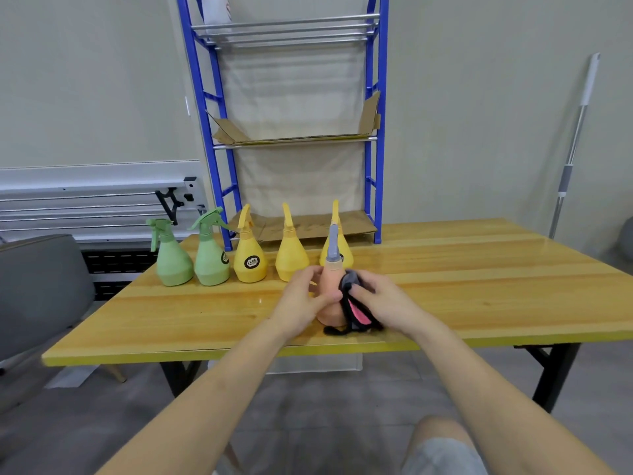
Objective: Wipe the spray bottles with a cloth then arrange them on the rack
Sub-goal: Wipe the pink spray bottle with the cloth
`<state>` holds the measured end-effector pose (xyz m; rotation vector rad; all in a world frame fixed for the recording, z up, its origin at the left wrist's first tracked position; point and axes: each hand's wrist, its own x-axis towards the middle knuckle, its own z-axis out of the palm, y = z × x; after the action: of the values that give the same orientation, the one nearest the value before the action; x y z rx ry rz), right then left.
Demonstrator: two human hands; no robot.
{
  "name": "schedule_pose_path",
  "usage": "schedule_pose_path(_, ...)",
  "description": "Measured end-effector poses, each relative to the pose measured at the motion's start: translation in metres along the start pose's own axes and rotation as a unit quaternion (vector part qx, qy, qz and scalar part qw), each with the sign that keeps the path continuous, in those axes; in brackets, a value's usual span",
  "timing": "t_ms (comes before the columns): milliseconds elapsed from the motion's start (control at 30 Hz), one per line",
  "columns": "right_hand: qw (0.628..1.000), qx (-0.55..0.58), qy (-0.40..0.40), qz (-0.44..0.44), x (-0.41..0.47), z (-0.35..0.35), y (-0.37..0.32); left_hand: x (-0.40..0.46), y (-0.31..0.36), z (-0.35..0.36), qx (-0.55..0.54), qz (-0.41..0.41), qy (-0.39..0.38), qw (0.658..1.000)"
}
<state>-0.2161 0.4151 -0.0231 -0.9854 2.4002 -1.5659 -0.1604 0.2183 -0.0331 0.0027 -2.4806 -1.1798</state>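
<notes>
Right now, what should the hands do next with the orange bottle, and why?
Probably keep rubbing: the left hand steadies the orange bottle on the table while the right hand presses the cloth on its side. The rack holds no bottles yet.

There is a single head-worn view, looking forward and down from above the person's forearms. It sits close over the near edge of the wooden surface (479, 269) and faces the blue rack (371, 132) (against the far wall).
</notes>
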Motion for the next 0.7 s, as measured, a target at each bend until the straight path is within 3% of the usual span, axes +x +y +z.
schedule_pose_path(200, 0.990, 0.137, 0.034, -0.009, 0.012, 0.007, -0.010, 0.002, 0.002, -0.006, -0.075, -0.017, -0.042, 0.996)
schedule_pose_path(300, 0.991, 0.132, 0.018, -0.007, 0.009, 0.011, -0.002, 0.003, 0.004, -0.006, -0.085, -0.037, -0.056, 0.994)
schedule_pose_path(433, 0.995, 0.096, 0.008, 0.003, 0.006, 0.008, 0.005, 0.007, 0.007, -0.009, -0.055, -0.005, -0.087, 0.995)
schedule_pose_path(700, 0.997, 0.080, 0.015, 0.009, 0.001, 0.011, 0.016, 0.008, 0.002, -0.008, -0.052, -0.010, -0.077, 0.996)
